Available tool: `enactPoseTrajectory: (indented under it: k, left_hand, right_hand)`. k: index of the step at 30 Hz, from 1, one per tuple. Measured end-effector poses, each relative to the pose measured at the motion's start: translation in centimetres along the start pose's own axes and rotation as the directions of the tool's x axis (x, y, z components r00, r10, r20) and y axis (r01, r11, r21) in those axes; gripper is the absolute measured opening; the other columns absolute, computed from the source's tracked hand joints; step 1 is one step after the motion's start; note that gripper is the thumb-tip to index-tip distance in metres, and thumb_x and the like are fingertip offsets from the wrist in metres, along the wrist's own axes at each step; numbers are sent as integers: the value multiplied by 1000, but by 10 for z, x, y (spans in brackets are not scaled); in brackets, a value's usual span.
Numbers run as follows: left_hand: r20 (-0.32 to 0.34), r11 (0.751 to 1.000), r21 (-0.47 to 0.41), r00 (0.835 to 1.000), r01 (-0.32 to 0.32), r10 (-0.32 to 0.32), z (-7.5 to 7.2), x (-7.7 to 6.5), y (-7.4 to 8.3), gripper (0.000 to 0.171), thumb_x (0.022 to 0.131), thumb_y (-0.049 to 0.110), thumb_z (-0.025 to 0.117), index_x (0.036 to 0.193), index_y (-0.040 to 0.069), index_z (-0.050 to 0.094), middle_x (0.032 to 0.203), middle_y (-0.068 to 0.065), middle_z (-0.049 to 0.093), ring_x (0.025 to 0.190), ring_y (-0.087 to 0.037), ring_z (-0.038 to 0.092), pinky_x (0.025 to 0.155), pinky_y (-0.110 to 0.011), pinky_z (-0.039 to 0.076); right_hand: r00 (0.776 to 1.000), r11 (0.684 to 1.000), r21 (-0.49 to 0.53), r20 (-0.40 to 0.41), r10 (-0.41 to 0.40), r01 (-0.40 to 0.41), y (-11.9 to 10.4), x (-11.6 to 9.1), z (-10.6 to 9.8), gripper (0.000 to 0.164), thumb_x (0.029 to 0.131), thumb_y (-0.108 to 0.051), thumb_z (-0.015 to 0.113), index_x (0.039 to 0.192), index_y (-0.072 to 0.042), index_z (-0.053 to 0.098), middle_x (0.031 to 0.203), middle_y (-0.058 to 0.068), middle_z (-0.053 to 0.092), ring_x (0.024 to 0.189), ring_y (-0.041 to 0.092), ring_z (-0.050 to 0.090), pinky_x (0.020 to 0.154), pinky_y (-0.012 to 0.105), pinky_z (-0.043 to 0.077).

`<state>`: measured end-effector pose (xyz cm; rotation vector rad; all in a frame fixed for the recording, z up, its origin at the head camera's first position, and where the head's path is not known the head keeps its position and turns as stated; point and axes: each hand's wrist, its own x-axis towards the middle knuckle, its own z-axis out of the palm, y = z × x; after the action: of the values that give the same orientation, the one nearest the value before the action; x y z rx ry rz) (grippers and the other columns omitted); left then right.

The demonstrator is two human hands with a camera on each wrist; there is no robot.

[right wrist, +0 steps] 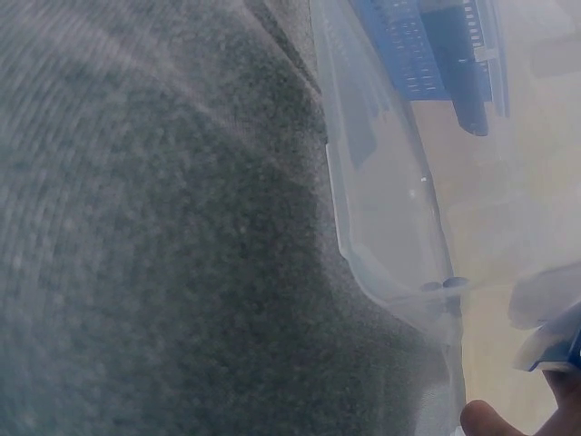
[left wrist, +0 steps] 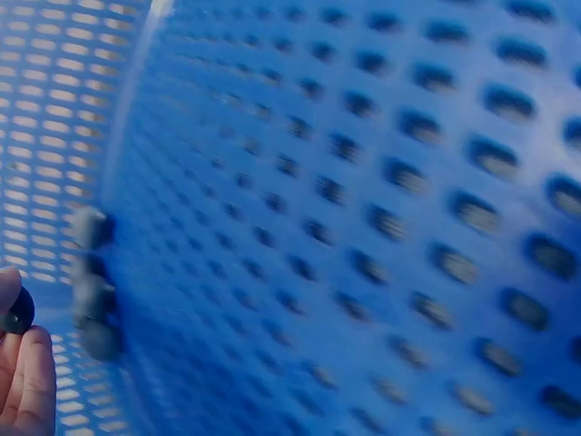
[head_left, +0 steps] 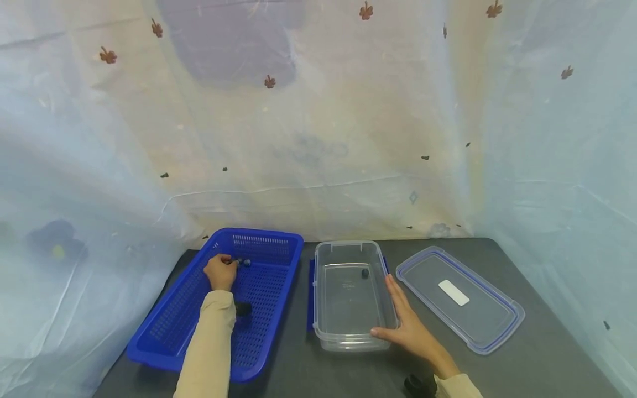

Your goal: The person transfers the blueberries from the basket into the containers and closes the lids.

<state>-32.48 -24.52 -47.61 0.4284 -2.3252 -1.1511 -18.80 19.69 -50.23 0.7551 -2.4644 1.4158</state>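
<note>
My left hand (head_left: 220, 272) is down inside the blue perforated basket (head_left: 296, 243). Between thumb and fingertips it pinches a small dark round blueberry (left wrist: 20, 313). More blueberries (left wrist: 93, 300) lie in a row against the basket wall in the left wrist view; in the head view the hand partly hides them. My right hand (head_left: 410, 331) rests against the clear plastic container (head_left: 348, 309), straight fingers along its right side and thumb at the near corner. One blueberry (head_left: 365, 273) sits in that container toward the back.
The container's clear lid (head_left: 483, 315), with a blue seal and a white label, lies flat to the right. A blue side flap (head_left: 311, 293) hangs open at the container's left. Patterned sheeting (head_left: 318, 143) rises behind the dark table (head_left: 293, 370).
</note>
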Motion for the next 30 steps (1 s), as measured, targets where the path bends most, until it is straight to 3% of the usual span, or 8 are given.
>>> enactPoseTrajectory:
  k: [6,13,30]
  left_hand:
    - [50,999,-30,998,-22,23,-5,9,18,26,84,1,70,104,-14,64,98,-30,64,98,-44,57,101,-54,29]
    - [93,996,-45,992,-78,82,-10,16,38,28,86,8,71,107,-10,66,102,-28,65,98,-41,59,92,-53,41]
    - [182,973,-102,957,-209,224,-10,7,95,29,88,19,72,107,-3,69,101,-21,68,94,-35,64,82,-49,49]
  right_hand:
    - [1000,1000,-3,0,-2,2,0,0,0,117,69,-26,85,154,-1,9,158,24,3,139,53,5,95,76,17]
    - [1000,1000,-5,0,2,-2,1,0,1,116,70,-27,85,154,-2,9,158,23,4,139,52,5,94,77,18]
    - [1000,1000,-10,-1,5,-5,1,0,0,117,70,-28,85,154,-1,8,158,24,4,140,51,5,95,77,17]
